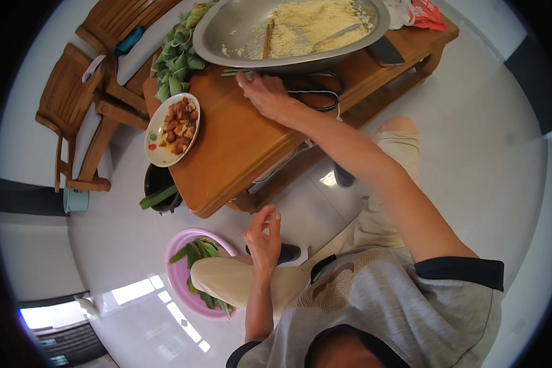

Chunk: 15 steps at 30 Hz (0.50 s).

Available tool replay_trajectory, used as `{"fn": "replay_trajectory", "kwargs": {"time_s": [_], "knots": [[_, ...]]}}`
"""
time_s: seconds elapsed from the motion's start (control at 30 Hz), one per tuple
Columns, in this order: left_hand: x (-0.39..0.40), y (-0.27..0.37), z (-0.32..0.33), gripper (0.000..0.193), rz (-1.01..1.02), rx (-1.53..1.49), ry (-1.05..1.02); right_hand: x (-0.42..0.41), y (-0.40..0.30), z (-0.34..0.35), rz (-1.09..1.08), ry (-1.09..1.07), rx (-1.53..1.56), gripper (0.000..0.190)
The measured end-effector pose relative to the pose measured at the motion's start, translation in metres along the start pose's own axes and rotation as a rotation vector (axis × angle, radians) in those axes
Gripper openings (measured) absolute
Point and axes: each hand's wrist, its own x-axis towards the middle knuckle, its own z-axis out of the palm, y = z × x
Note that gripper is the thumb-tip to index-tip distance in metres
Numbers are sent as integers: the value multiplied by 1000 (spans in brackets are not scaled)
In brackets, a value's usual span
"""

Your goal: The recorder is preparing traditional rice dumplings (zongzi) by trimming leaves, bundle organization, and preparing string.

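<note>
My right hand (264, 94) reaches over the wooden table (230, 138), its fingertips at a few thin green strips (231, 72) beneath the rim of a large steel basin (232, 27). Whether it grips a strip cannot be made out. Right of that hand lie black scissors (322, 92), seen mainly by their looped handles, and a white string. Above my lap, my left hand (263, 237) is half curled, thumb and forefinger apart, with nothing seen in it. Pale grain, probably rice (313, 23), fills part of the basin, with chopsticks (268, 39) and a metal spoon (338, 36) in it.
Leaf-wrapped dumplings (177, 60) are heaped beside a plate (158, 154) of meat chunks (179, 126). A dark flat object (386, 51) rests right of the basin. Green leaves (195, 253) lie in a pink tub (177, 285) by my knee; a black pot (156, 177) stands below the table.
</note>
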Motion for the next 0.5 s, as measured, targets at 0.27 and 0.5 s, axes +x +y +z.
{"fn": "replay_trajectory", "kwargs": {"time_s": [0.27, 0.5], "knots": [[145, 31, 15, 31, 169, -176, 91, 10, -2, -3, -14, 52, 8, 28], [147, 82, 4, 46, -14, -599, -245, -71, -11, -77, -68, -47, 879, 28]]}}
